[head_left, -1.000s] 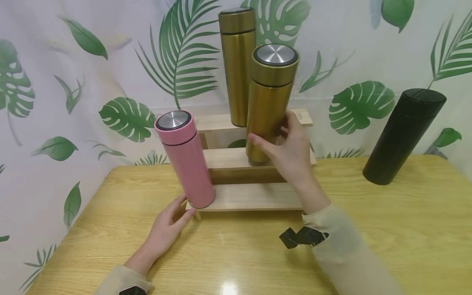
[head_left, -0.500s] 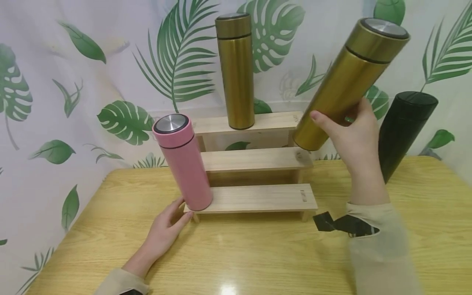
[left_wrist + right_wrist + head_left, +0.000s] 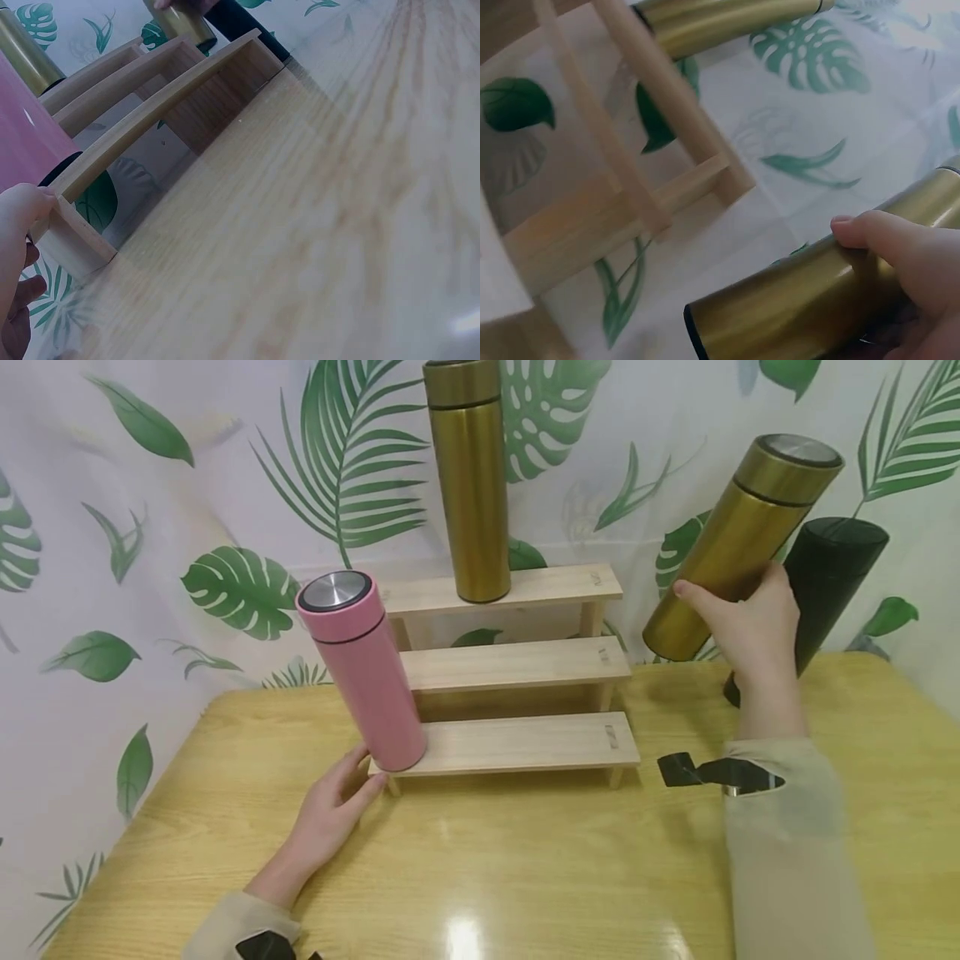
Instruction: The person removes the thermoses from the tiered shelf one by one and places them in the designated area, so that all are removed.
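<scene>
My right hand [image 3: 753, 618] grips a gold vacuum flask [image 3: 742, 547] with a steel-topped lid, raised and tilted to the right beyond the rack's right end. In the right wrist view, the thumb [image 3: 874, 229] lies across the flask's side. My left hand [image 3: 330, 806] holds the front left corner of a three-step wooden rack [image 3: 525, 743]. In the left wrist view its thumb [image 3: 30, 202] touches the corner and the other fingers curl beside the end. A pink flask [image 3: 367, 685] stands on the bottom step's left end. Another gold flask [image 3: 471, 485] stands on the top step.
A black flask [image 3: 832, 568] stands on the right of the wooden table [image 3: 525, 877], partly behind my right hand. Behind the rack hangs a white cloth [image 3: 247, 460] printed with green leaves.
My right hand has lifted the gold flask off the middle step, carried it right and tilted it, then lowered it slightly. My left hand stays at the rack's corner.
</scene>
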A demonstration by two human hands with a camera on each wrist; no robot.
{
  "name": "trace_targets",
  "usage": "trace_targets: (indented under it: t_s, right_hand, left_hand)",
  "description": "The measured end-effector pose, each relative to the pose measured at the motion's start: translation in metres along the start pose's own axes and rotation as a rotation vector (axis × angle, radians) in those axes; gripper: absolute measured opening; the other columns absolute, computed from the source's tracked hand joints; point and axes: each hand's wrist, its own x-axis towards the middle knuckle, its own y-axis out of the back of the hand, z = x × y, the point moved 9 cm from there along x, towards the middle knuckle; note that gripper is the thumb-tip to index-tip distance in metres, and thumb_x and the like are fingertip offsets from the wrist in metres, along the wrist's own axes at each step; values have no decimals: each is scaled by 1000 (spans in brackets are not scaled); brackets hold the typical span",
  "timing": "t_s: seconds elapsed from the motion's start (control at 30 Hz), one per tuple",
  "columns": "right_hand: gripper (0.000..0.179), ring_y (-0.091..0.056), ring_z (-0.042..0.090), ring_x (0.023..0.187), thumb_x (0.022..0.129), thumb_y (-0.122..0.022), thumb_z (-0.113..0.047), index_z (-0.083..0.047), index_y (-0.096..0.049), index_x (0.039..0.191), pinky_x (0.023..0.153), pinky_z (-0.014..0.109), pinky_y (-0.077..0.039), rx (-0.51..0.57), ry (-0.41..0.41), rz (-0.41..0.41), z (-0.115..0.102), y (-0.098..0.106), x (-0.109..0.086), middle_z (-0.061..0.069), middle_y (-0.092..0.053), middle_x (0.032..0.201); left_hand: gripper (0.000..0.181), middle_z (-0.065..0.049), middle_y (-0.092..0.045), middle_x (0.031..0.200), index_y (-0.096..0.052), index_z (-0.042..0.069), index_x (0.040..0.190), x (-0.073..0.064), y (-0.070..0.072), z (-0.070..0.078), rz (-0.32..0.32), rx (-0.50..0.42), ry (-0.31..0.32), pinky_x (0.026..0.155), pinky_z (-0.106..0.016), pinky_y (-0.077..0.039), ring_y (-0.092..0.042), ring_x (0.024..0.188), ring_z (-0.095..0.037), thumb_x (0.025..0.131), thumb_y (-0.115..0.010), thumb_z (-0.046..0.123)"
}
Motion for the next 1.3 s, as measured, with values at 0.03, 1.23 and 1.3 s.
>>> trace_targets:
  t_s: [0.03, 1.23, 1.3]
  right_hand:
    - [94, -41, 28, 125, 79, -70, -52, -7, -26, 148, 106, 43, -35, -21, 0, -8, 4, -3, 3, 15, -38, 144]
    - [104, -30, 40, 134, 80, -72, -45, -1, -7, 149, 110, 51, -27, -117, 1, -145, 48, -39, 17, 26, -25, 149]
    - [106, -27, 36, 137, 80, -73, -45, -5, -6, 151, 111, 48, -25, -104, 19, -103, 39, -31, 14, 23, -22, 151]
  left_hand:
    - [54, -7, -42, 146, -42, 17, 145, 0, 1, 0, 1, 1, -3, 105, -48, -37, -47, 125, -32, 96, -58, 34]
    - [53, -6, -43, 146, -42, 16, 145, 3, 3, 6, -2, -19, -19, 107, -45, -35, -42, 131, -26, 97, -58, 30]
    - [52, -7, -43, 145, -43, 16, 145, 2, 2, 4, -5, -26, -16, 107, -45, -35, -42, 130, -27, 97, -58, 28]
